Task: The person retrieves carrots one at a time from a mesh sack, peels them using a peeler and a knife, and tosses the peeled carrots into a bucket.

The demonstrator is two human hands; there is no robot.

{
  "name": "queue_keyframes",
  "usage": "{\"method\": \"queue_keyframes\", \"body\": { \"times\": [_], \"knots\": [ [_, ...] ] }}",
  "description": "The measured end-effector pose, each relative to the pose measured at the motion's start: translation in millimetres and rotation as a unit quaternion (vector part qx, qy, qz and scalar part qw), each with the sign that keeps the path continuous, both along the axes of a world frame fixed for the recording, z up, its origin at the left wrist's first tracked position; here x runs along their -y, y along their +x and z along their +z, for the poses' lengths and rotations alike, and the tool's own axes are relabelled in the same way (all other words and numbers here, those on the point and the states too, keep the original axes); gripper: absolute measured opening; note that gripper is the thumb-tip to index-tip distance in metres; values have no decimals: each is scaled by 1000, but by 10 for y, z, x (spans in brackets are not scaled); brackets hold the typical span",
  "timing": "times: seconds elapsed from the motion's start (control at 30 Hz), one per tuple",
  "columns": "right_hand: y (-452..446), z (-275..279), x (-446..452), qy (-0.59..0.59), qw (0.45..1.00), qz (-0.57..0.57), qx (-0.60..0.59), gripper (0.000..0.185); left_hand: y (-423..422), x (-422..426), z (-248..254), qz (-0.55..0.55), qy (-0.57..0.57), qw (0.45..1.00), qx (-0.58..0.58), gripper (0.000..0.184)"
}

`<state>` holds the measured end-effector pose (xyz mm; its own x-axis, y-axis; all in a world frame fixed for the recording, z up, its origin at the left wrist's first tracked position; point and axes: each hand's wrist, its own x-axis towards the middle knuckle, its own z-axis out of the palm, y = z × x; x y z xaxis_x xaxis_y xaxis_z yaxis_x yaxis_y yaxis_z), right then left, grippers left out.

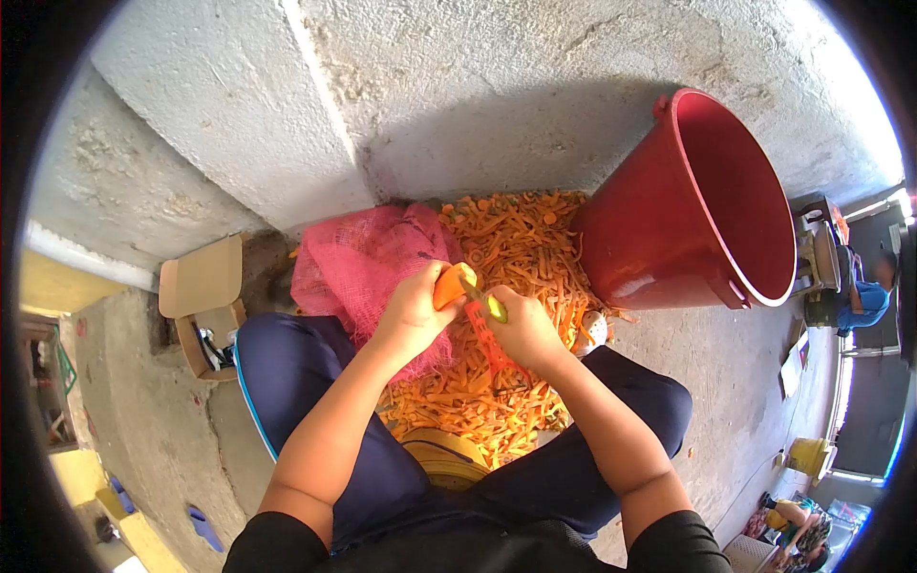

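Note:
My left hand (413, 313) is closed around an orange carrot (453, 286), its cut end pointing to the right. My right hand (527, 329) grips a small blade with a yellow-green handle (497, 307); whether it is a knife or a peeler I cannot tell. Its dark blade (470, 286) is against or very near the carrot. Below both hands spreads a thick heap of carrot peelings (516, 244). A pink mesh sack (358, 263) lies just left of the heap, and a red-orange strip of netting (485, 346) shows beneath my right hand.
A large red bucket (640, 210) stands tilted in view at the right of the heap, by the rough wall (478, 95). An open cardboard box (201, 282) is on the left. Something yellow (444, 456) sits between my knees. Other people (864, 296) are at the far right.

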<state>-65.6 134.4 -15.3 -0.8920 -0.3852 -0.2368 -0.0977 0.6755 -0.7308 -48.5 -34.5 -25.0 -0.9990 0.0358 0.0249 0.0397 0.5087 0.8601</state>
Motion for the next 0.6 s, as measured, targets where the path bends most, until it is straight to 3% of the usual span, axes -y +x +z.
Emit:
{"method": "queue_keyframes", "body": {
  "times": [0.2,0.4,0.5,0.6],
  "knots": [
    [-8,-66,-9,5,999,23,29,21,-2,-27,5,3,-24,999,-26,29],
    [-52,-176,-50,1,997,72,4,18,-27,30,16,-96,-30,994,-36,26],
    [-15,-193,-15,46,998,39,9,17,-29,56,34,-134,-35,989,-49,28],
    [20,-268,-7,18,999,22,22,18,12,41,-15,-119,-81,987,-76,32]
  ]
}}
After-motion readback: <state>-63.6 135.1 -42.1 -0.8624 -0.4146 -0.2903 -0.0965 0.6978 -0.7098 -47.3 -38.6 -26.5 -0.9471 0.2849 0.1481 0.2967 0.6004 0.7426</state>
